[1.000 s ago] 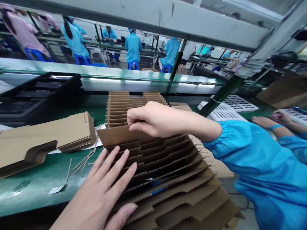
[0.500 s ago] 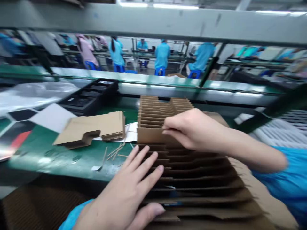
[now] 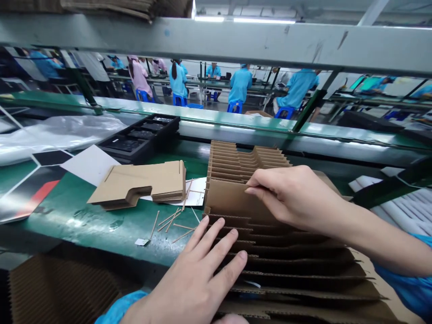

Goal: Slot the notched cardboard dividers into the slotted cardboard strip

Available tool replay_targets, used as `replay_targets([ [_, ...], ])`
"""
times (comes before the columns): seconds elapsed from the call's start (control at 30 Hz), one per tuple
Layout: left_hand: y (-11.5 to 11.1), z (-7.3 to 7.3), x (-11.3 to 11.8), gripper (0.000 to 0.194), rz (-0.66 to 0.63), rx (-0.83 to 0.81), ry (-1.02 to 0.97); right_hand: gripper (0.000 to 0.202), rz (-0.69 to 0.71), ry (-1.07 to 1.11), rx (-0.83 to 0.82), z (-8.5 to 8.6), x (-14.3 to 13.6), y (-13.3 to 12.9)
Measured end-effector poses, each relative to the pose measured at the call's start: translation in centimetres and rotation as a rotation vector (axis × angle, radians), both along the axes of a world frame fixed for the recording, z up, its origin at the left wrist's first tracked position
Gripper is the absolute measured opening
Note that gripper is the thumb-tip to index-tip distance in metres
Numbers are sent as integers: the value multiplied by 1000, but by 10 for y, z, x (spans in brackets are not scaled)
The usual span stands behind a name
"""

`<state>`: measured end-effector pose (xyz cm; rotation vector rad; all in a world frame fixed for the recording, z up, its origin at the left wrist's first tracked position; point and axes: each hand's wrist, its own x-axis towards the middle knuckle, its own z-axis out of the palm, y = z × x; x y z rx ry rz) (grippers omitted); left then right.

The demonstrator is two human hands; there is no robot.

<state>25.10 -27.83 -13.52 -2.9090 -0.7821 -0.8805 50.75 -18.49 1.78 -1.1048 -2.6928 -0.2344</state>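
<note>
A long row of upright cardboard dividers (image 3: 303, 265) runs away from me across the bench. My right hand (image 3: 286, 193) pinches the top edge of one cardboard divider (image 3: 224, 195) partway along the row, its thumb and forefinger closed on it. Spread flat, my left hand (image 3: 202, 270) rests with its fingertips on the left ends of the nearer dividers. To the left lies a stack of notched cardboard pieces (image 3: 145, 180), partly on white sheets. Thin cardboard strips (image 3: 170, 219) are scattered beside it.
Behind the stack sits a black tray (image 3: 145, 135) beside clear plastic film (image 3: 57, 132). More corrugated cardboard (image 3: 50, 288) stands low at the left. White foam pieces (image 3: 398, 202) lie at the right. A grey beam (image 3: 236, 42) crosses overhead; several people sit beyond.
The view has shifted, so the bench and the row sit further right and slightly lower. My right hand keeps its pinch on the divider; my left hand stays spread on the row.
</note>
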Motion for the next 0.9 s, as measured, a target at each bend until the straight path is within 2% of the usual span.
replay_targets([
  [0.2, 0, 1, 1, 88, 1, 13, 12, 18, 43, -162, -115, -18, -23, -1],
  [0.3, 1, 3, 1, 83, 5, 2, 13, 20, 15, -148, -181, -20, -28, 0],
  [0.37, 2, 7, 0, 80, -10, 3, -4, 21, 27, -152, -215, -13, -24, 1],
  [0.47, 2, 15, -6, 76, -33, -7, -8, 18, 96, -155, -230, 10, -5, 1],
  [0.57, 4, 22, -17, 78, -27, -54, -74, 24, 78, -131, -211, 34, 32, -5],
  [0.63, 9, 23, -23, 75, 40, -91, -184, 27, -2, -154, -231, 40, 61, -13],
  [0.7, 15, 21, -25, 73, 126, -112, -270, 22, -111, -173, -242, 34, 89, -23],
  [0.77, 20, 18, -21, 77, 158, -97, -262, 15, -185, -147, -202, 17, 111, -30],
  [0.9, 29, 8, -17, 83, 112, -18, -72, 18, -164, -44, -103, -24, 137, -33],
])
